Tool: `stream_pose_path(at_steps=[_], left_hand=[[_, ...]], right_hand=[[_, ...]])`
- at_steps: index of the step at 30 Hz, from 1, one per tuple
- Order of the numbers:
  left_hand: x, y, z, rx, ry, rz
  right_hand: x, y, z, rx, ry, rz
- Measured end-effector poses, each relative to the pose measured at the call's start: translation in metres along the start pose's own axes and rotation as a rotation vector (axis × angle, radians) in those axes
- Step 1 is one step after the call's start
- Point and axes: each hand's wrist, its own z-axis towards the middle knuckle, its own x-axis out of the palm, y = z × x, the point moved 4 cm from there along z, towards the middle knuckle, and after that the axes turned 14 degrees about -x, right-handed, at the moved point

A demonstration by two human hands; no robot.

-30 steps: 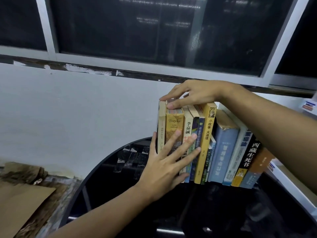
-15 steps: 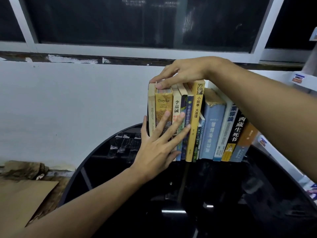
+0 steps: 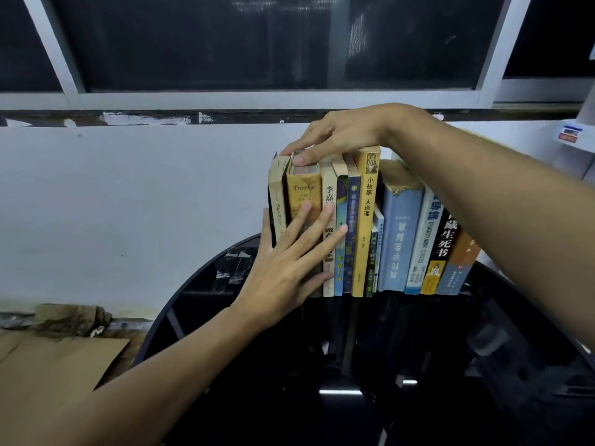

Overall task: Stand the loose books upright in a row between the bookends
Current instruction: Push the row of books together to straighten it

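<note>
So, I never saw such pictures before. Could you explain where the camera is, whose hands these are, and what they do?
There is no machine here. A person wears a camera on the head, so the picture looks forward and down at that person's own arms. On a round black table by a white wall stands a row of books, spines towards the camera. The left hand lies with straight, spread fingers against the spines at the row's left end, partly over the yellow Troyka book. The right hand rests on the tops of those same books. Nothing is lifted; both hands seem to steady the row. Brown cardboard lies at the lower left.
</note>
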Motion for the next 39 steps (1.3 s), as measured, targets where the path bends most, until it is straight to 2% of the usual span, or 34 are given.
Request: stream_pose_path(at_steps=[16,39], left_hand=[[0.023,-0.015,0.014,-0.010,-0.065,0.228],[0.034,-0.009,0.002,0.038,-0.047,0.357]], right_hand=[[-0.003,-0.009,-0.010,-0.018,0.017,0.018],[0.001,-0.011,-0.004,-0.003,0.045,0.046]])
